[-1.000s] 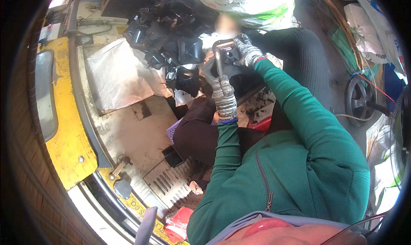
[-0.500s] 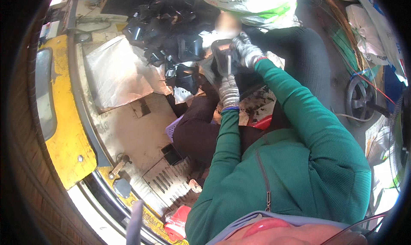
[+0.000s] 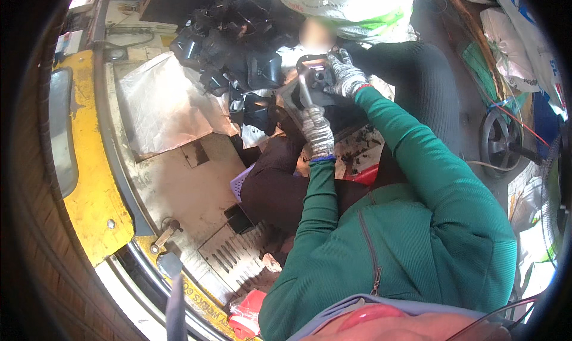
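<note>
One metal tool (image 3: pixel 305 92), clenched in the left hand (image 3: pixel 318 132). Right hand (image 3: pixel 347 76) touches a dark part (image 3: pixel 320 78) right of the black heap (image 3: pixel 235 44); whether it grips, I cannot tell. Tool work appears in hand; the next move calls for steadiness.

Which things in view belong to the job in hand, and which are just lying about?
Job in hand, apparently:
silvery tool in the left hand
dark part against the right hand
piled black pieces, probably

Seemingly just lying about:
pale sheet
purple perforated item
spoked wheel
</note>
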Available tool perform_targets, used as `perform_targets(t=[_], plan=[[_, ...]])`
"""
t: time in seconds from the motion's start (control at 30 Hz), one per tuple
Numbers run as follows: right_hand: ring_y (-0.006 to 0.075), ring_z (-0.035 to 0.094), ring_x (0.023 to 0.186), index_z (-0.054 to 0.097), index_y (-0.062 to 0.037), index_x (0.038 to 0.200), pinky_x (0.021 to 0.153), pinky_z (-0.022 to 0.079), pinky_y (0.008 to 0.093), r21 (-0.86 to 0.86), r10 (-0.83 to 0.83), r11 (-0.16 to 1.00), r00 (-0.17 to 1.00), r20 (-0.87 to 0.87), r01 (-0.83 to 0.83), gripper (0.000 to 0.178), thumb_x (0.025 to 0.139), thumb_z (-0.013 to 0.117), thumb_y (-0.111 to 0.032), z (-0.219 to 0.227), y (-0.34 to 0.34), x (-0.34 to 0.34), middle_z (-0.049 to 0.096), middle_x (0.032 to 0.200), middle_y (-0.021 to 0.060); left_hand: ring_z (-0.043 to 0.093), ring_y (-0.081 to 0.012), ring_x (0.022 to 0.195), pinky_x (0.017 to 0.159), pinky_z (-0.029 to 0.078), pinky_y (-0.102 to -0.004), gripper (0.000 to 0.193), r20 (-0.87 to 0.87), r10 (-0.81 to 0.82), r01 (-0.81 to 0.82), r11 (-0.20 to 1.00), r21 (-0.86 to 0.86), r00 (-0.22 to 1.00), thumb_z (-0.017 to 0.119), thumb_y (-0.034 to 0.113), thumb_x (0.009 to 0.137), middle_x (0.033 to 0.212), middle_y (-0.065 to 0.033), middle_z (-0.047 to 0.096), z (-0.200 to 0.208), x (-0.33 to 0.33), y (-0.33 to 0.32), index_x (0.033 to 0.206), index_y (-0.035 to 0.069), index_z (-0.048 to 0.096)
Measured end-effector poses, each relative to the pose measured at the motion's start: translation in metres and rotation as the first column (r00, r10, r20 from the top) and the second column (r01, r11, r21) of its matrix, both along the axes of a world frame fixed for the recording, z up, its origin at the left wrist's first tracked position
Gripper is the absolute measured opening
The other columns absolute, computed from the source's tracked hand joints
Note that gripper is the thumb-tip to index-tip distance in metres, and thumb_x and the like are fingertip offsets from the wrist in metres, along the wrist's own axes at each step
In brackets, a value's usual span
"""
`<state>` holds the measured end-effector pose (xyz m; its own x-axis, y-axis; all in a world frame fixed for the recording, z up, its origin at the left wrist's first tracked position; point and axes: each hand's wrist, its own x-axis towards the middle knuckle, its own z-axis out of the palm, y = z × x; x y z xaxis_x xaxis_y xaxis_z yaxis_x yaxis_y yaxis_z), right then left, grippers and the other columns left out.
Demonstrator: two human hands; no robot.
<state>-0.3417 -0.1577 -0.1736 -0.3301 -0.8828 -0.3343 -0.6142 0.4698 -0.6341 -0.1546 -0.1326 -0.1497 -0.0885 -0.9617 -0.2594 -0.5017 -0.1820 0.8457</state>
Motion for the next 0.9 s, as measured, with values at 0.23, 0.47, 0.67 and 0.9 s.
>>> perform_targets(t=[0.23, 0.47, 0.67, 0.9], plan=[[0.0373, 0.01, 0.15, 0.028, -0.0099, 0.152, 0.119, 0.027, 0.0439, 0.008, 0.086, 0.996, 0.995, -0.04, -0.086, 0.104, 0.071, 0.082, -0.046, 0.009, -0.01, 0.001, 0.015, 0.16, 0.0254, 0.066, -0.0398, 0.086, 0.075, 0.05, -0.0483, 0.044, 0.361, -0.171, 0.251, 0.95, -0.187, 0.917, 0.041, 0.042, 0.101, 0.09, -0.0202, 0.069, -0.037, 0.012, -0.002, 0.106, 0.003, 0.061], [0.0386, 0.015, 0.149, 0.025, -0.0132, 0.153, 0.12, 0.026, 0.0429, -0.069, 0.081, 0.994, 0.996, -0.023, -0.083, 0.107, 0.07, 0.083, -0.044, 0.017, -0.009, 0.007, 0.014, 0.16, 0.0247, 0.066, -0.0392, 0.081, 0.068, 0.053, -0.05, 0.037, 0.643, -0.193, 0.39, 0.903, -0.179, 0.741, 0.041, 0.042, 0.103, 0.084, -0.0221, 0.065, -0.039, 0.034, -0.016, 0.105, 0.009, 0.059], [0.0374, 0.015, 0.149, 0.027, -0.0121, 0.153, 0.119, 0.029, 0.0426, -0.01, 0.038, 0.999, 0.997, 0.06, -0.038, 0.105, 0.07, 0.084, -0.042, 0.004, -0.006, -0.003, 0.014, 0.16, 0.0255, 0.066, -0.0421, 0.087, 0.076, 0.054, -0.0511, 0.032, 0.591, -0.118, 0.316, 0.917, -0.244, 0.798, 0.045, 0.038, 0.1, 0.101, -0.0224, 0.066, -0.004, 0.02, -0.016, 0.104, 0.01, 0.061], [0.0378, 0.013, 0.149, 0.027, -0.0113, 0.153, 0.119, 0.028, 0.0424, 0.003, 0.076, 0.997, 0.997, 0.033, -0.076, 0.104, 0.07, 0.083, -0.044, 0.015, -0.009, -0.004, 0.015, 0.16, 0.0245, 0.065, -0.0434, 0.08, 0.07, 0.052, -0.0521, 0.043, 0.578, -0.138, 0.34, 0.905, -0.257, 0.804, 0.044, 0.048, 0.1, 0.087, -0.0227, 0.067, -0.003, 0.031, -0.024, 0.103, 0.009, 0.063]])
